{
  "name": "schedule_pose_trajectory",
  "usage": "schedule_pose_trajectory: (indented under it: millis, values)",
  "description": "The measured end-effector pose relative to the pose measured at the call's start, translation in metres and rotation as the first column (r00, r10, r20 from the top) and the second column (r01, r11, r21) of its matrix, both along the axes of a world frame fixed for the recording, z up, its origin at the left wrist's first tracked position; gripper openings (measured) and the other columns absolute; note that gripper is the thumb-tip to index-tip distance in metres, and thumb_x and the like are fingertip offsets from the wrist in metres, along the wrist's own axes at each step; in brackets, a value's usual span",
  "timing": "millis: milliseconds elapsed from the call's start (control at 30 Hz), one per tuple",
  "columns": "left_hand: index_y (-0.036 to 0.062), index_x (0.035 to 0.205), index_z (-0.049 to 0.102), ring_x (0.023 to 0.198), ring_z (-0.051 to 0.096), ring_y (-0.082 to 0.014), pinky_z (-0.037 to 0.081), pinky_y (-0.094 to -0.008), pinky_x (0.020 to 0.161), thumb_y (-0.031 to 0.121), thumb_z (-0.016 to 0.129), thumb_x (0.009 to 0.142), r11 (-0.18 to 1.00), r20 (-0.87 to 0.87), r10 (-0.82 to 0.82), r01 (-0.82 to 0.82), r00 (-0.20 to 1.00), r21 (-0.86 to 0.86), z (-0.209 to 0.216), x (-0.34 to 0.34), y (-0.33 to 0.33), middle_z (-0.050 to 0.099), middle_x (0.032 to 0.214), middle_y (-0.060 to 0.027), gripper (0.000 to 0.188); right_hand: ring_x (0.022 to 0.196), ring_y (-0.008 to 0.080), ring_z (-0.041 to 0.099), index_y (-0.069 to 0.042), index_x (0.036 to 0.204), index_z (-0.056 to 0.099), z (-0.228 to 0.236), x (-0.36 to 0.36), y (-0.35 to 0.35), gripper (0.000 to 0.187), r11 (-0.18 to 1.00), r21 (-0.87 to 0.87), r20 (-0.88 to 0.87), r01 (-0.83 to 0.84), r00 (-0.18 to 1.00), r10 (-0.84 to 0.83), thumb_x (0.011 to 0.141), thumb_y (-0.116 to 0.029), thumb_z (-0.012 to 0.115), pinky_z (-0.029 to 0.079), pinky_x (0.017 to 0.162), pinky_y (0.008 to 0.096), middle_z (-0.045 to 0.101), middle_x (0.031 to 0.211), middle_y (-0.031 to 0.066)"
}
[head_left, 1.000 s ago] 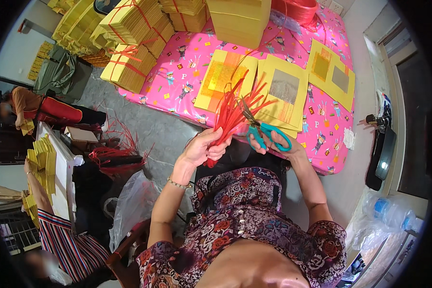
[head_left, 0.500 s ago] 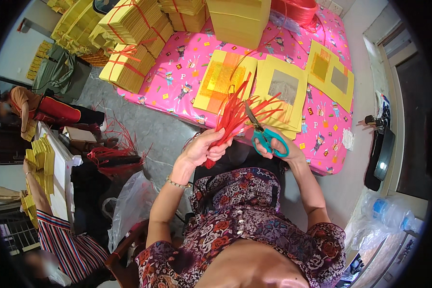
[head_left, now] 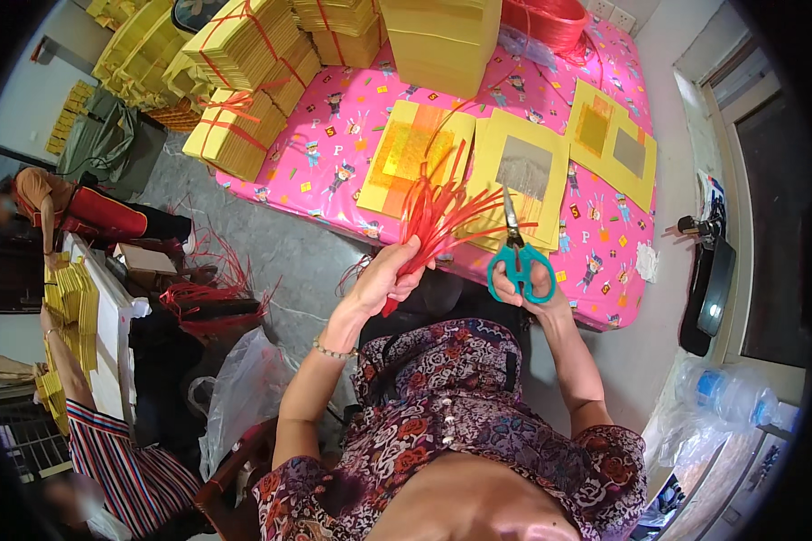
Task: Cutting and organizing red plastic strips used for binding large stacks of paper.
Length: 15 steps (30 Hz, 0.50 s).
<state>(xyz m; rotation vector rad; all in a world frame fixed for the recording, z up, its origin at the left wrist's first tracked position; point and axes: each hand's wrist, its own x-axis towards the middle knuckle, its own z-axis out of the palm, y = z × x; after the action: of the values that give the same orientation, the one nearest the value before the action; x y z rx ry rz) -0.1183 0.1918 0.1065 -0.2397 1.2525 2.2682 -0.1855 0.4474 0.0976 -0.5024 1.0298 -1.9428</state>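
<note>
My left hand [head_left: 386, 275] is closed round a bundle of thin red plastic strips [head_left: 433, 216], whose loose ends fan out upward and to the right. In my right hand [head_left: 530, 287] is a pair of scissors [head_left: 518, 261] with teal handles. Their blades point away from me and look closed, just right of the strip ends. Both hands are held in front of the near edge of a table with a pink patterned cover [head_left: 334, 176]. Beyond them lie yellow paper sheets, one with an orange and gold patch [head_left: 412, 158] and others with a silver patch [head_left: 524, 167].
Tied stacks of yellow paper [head_left: 244, 54] stand at the table's back left, beside a tall yellow stack [head_left: 440, 45]. A red plastic basin [head_left: 546, 27] sits at the back right. At left, two people work at a white table [head_left: 113, 334]; red strips [head_left: 212, 293] lie near it.
My right hand has drawn the scissors away from the strips, slightly right and toward me. The blades have swung from pointing up-left to nearly straight ahead. My left hand keeps its grip.
</note>
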Motion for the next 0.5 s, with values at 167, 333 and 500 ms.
schedule_pose_trajectory:
  millis: [167,333,500]
  values:
    - [0.0008,0.096,0.056,0.046,0.037,-0.0089,0.029,-0.0254,0.042,0.05,0.033,0.097,0.821,-0.187,0.146,-0.224,0.971,-0.525,-0.001,0.001,0.012,0.041,0.055,0.003,0.055,0.057,0.0095,0.045,-0.004,0.1,0.05,0.02,0.005,0.003,0.082,0.993,-0.023,-0.015,-0.114,0.993,0.113,0.067,-0.078,0.054,0.036,0.053,0.022,0.049,0.075,0.0023]
    - [-0.0032,0.102,0.051,0.059,0.056,-0.034,0.041,-0.0422,0.055,0.045,0.032,0.097,0.517,-0.397,0.08,-0.378,0.914,-0.768,-0.007,0.0,0.024,0.055,0.064,-0.0163,0.052,0.062,0.0102,0.045,-0.001,0.112,0.042,0.034,0.015,-0.006,0.077,0.981,0.086,-0.085,-0.174,0.98,0.181,0.078,-0.069,0.052,0.037,0.055,0.0221,0.048,0.079,0.0043]
    - [-0.0049,0.107,0.048,0.072,0.056,-0.0467,0.041,-0.0515,0.06,0.034,0.037,0.097,0.38,-0.513,0.026,-0.483,0.858,-0.789,0.003,-0.003,0.037,0.057,0.072,-0.0282,0.042,0.063,0.0095,0.048,-0.003,0.107,0.044,0.032,0.013,-0.012,0.062,0.981,0.158,-0.066,-0.114,0.99,0.125,0.087,-0.061,0.045,0.035,0.054,0.0207,0.05,0.08,0.0033]
